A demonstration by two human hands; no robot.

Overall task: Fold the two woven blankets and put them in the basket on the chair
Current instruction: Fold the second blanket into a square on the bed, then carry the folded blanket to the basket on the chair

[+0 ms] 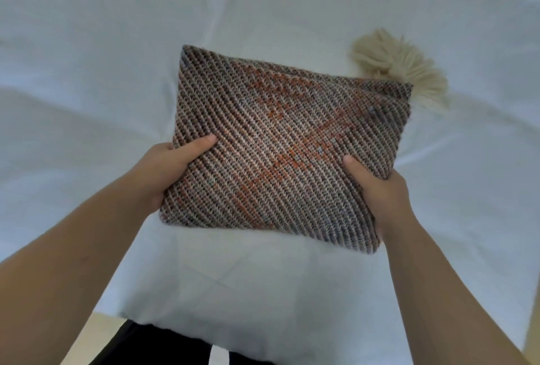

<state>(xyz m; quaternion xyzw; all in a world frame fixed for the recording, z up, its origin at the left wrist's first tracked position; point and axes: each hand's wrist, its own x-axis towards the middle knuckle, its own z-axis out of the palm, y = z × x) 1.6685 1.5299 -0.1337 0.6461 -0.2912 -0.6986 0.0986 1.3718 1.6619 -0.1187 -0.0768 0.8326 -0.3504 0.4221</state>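
Observation:
A woven blanket [286, 142] in brown, grey and orange is folded into a thick rectangle, with a cream tassel [406, 69] sticking out at its far right corner. It is held just above the white sheet. My left hand [172, 165] grips its near left edge, thumb on top. My right hand [377, 186] grips the near right edge, thumb on top as well. The fingers of both hands are hidden under the fabric. No second blanket, basket or chair is in view.
A white sheet [117, 57] covers the wide surface and hangs over its near edge [233, 320]. Pale floor shows at the bottom left and right corners. Dark clothing shows at the bottom centre.

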